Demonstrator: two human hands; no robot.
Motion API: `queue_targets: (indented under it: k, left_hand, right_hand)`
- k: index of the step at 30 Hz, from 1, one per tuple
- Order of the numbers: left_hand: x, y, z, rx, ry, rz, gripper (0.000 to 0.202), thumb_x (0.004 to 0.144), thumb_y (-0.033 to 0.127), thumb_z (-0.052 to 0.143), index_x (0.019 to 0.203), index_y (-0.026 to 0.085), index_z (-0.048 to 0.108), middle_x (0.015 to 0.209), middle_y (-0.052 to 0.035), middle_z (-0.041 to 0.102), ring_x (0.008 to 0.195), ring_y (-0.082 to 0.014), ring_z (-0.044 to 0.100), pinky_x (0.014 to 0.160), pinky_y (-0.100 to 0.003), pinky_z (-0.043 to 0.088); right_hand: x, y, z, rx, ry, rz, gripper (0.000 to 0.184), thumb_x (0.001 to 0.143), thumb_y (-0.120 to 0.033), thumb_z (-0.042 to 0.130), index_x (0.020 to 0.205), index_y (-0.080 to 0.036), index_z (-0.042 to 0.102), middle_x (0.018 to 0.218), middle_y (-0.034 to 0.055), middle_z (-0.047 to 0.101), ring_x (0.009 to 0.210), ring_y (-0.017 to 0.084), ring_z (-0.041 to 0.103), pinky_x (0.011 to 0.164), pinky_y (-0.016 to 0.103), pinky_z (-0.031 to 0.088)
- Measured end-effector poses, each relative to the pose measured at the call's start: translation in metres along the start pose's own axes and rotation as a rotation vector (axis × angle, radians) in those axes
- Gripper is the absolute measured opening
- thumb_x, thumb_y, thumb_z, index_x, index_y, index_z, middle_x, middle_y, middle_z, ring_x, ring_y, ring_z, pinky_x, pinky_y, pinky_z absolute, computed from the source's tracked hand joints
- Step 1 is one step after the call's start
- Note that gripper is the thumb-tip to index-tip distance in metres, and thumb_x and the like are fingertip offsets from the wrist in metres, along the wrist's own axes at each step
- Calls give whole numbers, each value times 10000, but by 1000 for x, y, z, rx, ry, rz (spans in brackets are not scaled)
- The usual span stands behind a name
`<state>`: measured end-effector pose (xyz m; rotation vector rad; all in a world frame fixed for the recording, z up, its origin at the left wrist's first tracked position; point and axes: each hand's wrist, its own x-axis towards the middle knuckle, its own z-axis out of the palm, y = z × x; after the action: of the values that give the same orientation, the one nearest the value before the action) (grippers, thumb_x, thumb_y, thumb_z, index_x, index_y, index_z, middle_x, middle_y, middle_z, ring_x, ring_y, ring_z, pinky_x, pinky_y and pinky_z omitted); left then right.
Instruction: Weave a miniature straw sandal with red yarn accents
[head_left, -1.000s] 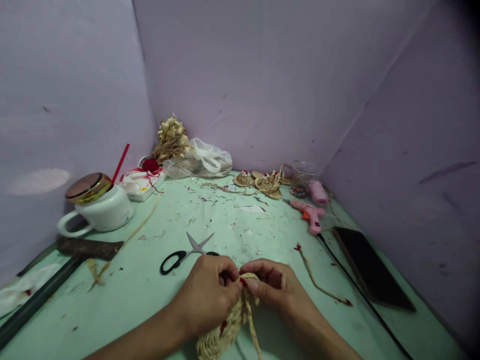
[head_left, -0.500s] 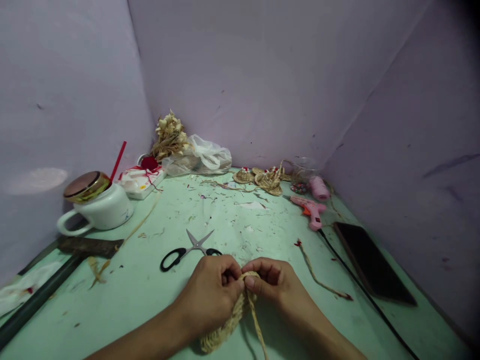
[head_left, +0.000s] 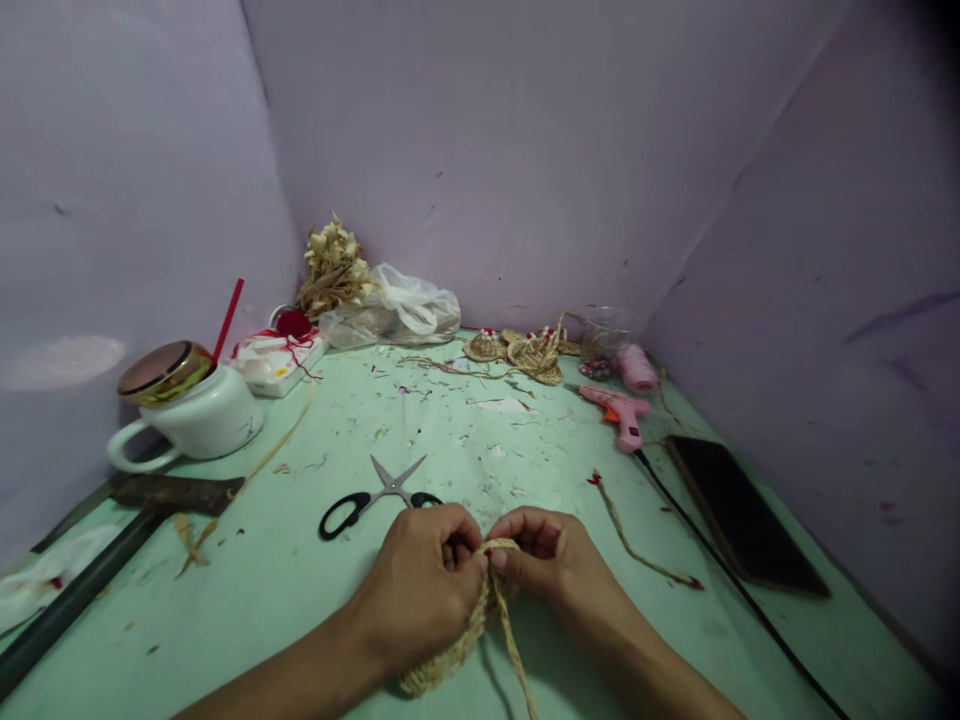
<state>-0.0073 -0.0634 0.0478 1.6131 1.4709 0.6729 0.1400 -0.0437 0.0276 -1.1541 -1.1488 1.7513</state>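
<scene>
Where the left hand and the right hand meet low over the green table, each grip is closed, with the fingertips pinched on the top loop of a braided straw piece. That piece runs from the pinch down between the wrists, its lower end on the table. A loose straw strand trails from it toward the near edge. Just beyond the knuckles lie black-handled scissors, blades apart. Farther right sit a pink glue gun, its black cord and a dark phone. A lidded white mug stands far left.
</scene>
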Motion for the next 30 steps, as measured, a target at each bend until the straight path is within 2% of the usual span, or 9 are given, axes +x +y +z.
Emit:
queue_targets:
  k: [3,7,13,15,17,20,23,27,30]
  left_hand:
    - [0,1,0,57,6,36,116,694,221,478,607,164,529,491,32,472,475,-87,430,431,-187,297]
    - [-1,-1,0,166,56,110,92,679,186,467,596,170,503,505,28,476,481,-88,426,444,-196,288]
    - [-4,-5,2,311,110,322,58,665,156,466,609,164,477,565,8,484,502,-94,405,474,-224,277]
    - [-4,-4,0,319,105,370,66,666,153,470,601,157,483,577,5,483,510,-93,401,484,-226,281]
    - [-3,-3,-4,256,49,357,94,683,167,471,596,152,501,557,12,478,508,-89,403,484,-217,290]
    - [-2,0,-13,102,-93,296,140,721,188,459,620,146,547,516,29,460,494,-79,403,479,-195,306]
    - [-1,2,-22,51,-206,302,166,739,178,454,655,140,592,511,34,461,493,-73,408,475,-184,309]
    - [-4,7,-31,123,-319,422,212,759,123,423,668,145,612,528,29,483,510,-74,441,492,-184,317]
    - [-8,12,-37,240,-328,552,191,732,88,442,612,151,577,552,20,508,525,-79,452,501,-195,316]
  right_hand:
    - [-1,0,3,-40,15,-11,161,543,-192,692,626,-115,578,524,-8,553,460,70,450,464,203,344]
    - [-5,1,8,-143,67,-111,62,588,-121,592,638,-124,556,542,-13,533,491,78,431,463,200,328]
    - [-7,9,11,-195,77,-204,58,625,-87,513,637,-143,520,552,-29,491,506,81,400,462,202,311]
    - [-6,9,9,-180,42,-230,59,642,-89,518,642,-148,513,563,-28,486,521,86,407,478,208,319]
    - [-7,7,5,-167,-44,-271,52,658,-102,547,661,-150,527,615,-9,514,576,104,449,529,226,350]
    - [-10,0,-3,-223,-169,-414,36,674,-142,601,666,-153,567,725,25,534,686,137,497,616,259,381]
    - [-13,-5,-8,-336,-207,-519,48,692,-176,616,649,-166,600,754,28,496,709,146,487,628,272,381]
    - [-17,-4,-8,-393,-192,-543,48,694,-177,625,649,-192,618,741,27,467,739,161,454,642,281,381]
    - [-19,0,-6,-387,-178,-546,58,692,-180,626,639,-201,611,728,25,459,734,164,437,633,278,374]
